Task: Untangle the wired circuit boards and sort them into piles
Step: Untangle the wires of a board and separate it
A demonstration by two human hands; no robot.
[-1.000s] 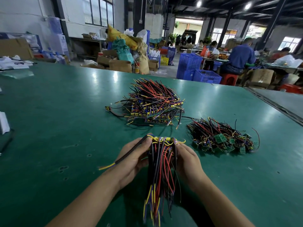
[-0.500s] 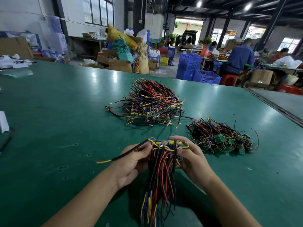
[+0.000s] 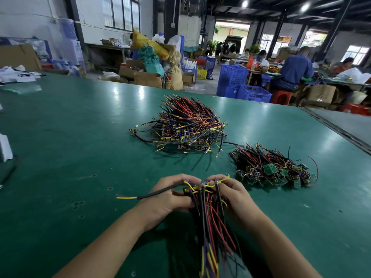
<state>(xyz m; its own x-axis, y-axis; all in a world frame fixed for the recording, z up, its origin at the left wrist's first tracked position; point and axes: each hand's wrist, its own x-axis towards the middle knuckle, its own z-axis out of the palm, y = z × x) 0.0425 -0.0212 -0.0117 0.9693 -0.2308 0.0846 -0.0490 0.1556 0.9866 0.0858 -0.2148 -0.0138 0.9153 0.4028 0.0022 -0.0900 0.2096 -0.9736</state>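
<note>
Forearms angled inward, left hand, right hand, grips curled round 1 wire bundle

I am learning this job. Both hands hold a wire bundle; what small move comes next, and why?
Probably the left hand draws the black cable sideways out of the bundle while the right hand holds firm: it alone sticks out leftward, other wires hang together.

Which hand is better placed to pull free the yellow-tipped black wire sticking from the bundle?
Probably left: the wire runs out beside the left hand; the right hand holds the bundle opposite.
</note>
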